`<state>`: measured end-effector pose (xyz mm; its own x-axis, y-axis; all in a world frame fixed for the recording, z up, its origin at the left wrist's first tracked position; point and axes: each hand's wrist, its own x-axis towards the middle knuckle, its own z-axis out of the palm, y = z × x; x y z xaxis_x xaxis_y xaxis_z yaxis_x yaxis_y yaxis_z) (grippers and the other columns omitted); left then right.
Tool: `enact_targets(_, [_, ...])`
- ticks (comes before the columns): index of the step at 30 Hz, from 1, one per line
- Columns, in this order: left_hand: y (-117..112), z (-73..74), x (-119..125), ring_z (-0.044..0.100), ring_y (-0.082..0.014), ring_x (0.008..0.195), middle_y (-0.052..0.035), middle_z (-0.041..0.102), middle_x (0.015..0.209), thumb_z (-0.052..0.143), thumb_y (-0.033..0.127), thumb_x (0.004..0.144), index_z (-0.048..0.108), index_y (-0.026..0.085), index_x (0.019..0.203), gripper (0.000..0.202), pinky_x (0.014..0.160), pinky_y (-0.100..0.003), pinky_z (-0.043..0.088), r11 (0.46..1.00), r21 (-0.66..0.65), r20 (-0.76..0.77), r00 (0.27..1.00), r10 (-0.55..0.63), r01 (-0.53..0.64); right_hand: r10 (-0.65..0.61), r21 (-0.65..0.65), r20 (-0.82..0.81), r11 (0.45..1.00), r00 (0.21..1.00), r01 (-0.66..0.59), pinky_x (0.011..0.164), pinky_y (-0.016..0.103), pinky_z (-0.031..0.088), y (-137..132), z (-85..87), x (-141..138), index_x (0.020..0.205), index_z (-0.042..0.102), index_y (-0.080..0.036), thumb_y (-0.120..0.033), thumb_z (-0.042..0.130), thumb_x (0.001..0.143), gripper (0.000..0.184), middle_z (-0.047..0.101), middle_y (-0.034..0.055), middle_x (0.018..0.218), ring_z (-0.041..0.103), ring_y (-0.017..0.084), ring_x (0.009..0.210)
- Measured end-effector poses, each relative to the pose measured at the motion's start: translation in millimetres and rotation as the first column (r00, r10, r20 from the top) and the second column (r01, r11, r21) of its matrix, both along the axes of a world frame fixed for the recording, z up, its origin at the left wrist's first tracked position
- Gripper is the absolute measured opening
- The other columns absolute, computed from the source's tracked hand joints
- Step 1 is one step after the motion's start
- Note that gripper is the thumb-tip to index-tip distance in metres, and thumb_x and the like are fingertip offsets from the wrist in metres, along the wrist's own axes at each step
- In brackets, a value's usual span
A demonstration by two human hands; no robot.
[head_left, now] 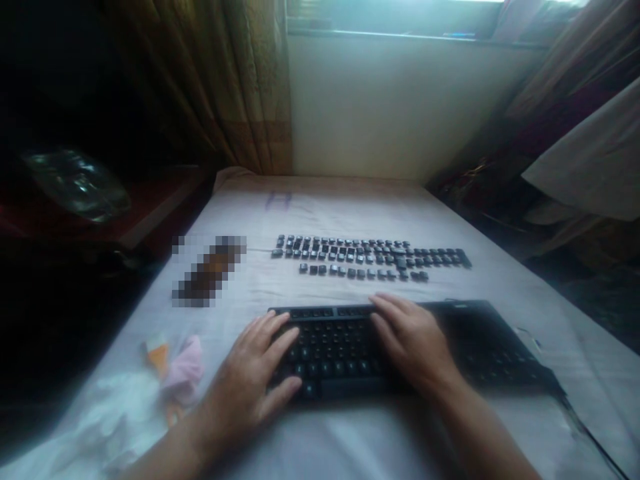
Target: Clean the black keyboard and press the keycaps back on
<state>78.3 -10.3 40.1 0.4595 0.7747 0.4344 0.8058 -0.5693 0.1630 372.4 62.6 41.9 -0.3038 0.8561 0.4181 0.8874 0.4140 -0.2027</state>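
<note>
A black computer keyboard (345,387) lies across the front of the cloth-covered table. Over its left end rests my left hand (260,363), fingers spread with the thumb near the bottom row. My right hand (413,337) lies over the middle of the keyboard, its fingers stretched toward the top edge and hiding some keys. Keys show between the two hands, while the right part of the board looks dark and mostly bare of caps. Beyond the keyboard, loose black keycaps (350,253) are laid out in rows on the cloth.
A pixelated patch (210,273) covers something at the left. Pink and orange cloth pieces (185,373) and white fabric (95,413) lie at the left front. The keyboard's cable (585,427) runs off to the right front. Curtains (245,87) and a wall (380,100) stand behind.
</note>
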Motion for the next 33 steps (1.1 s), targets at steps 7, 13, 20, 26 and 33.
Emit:
enact_targets(7, [1,-5.6,-4,0.049,-0.0293,0.137,-0.0147,0.045,0.152,0.051,0.038,0.096,0.045,0.019,0.144,0.052,0.100,-0.043,0.056,1.000,0.006,-0.015,1.000,0.002,-0.002,-0.029,-0.074,0.133,0.997,0.991,0.039,0.095,0.053,0.049,4,-0.5,6,0.118,0.072,-0.021,-0.023,0.047,0.096,0.033,0.074,0.0119,0.119,0.067,0.030,0.111])
enact_targets(13, [7,-13.9,-7,0.050,-0.0294,0.136,-0.0154,0.046,0.151,0.055,0.038,0.095,0.047,0.019,0.143,0.053,0.101,-0.041,0.055,0.996,0.069,-0.016,0.998,-0.056,0.057,-0.008,-0.041,0.119,0.999,0.993,0.013,0.090,0.054,0.052,3,1.8,12,0.115,0.072,-0.024,-0.023,0.049,0.095,0.031,0.076,0.0108,0.114,0.070,0.029,0.105])
enact_targets(20, [21,7.1,-10,0.061,-0.0274,0.122,-0.0123,0.062,0.135,0.060,0.048,0.092,0.054,0.023,0.137,0.051,0.095,-0.040,0.059,0.997,-0.009,0.062,0.995,-0.080,0.081,0.058,-0.009,0.064,0.998,0.996,-0.058,0.088,0.052,0.056,8,11.8,17,0.114,0.074,-0.021,-0.023,0.050,0.095,0.030,0.076,0.0121,0.112,0.072,0.030,0.103])
enact_targets(26, [76,30.8,-12,0.066,-0.0229,0.102,-0.0059,0.072,0.105,0.053,0.037,0.095,0.072,0.023,0.102,0.025,0.095,-0.041,0.054,0.953,-0.298,0.211,0.969,0.128,-0.061,0.105,0.040,-0.033,0.994,0.994,-0.104,0.089,0.053,0.055,8,6.2,26,0.105,0.077,-0.024,-0.025,0.052,0.095,0.026,0.078,0.0092,0.108,0.073,0.029,0.100])
enact_targets(33, [156,8.8,-15,0.066,-0.0197,0.093,-0.0065,0.066,0.109,0.062,0.040,0.096,0.063,0.014,0.112,0.030,0.083,-0.039,0.057,0.797,-0.561,0.210,0.893,0.398,-0.223,0.107,0.044,-0.069,0.994,0.992,-0.104,0.088,0.050,0.057,4,9.4,45,0.105,0.077,-0.024,-0.028,0.050,0.097,0.028,0.078,0.0081,0.107,0.074,0.027,0.098])
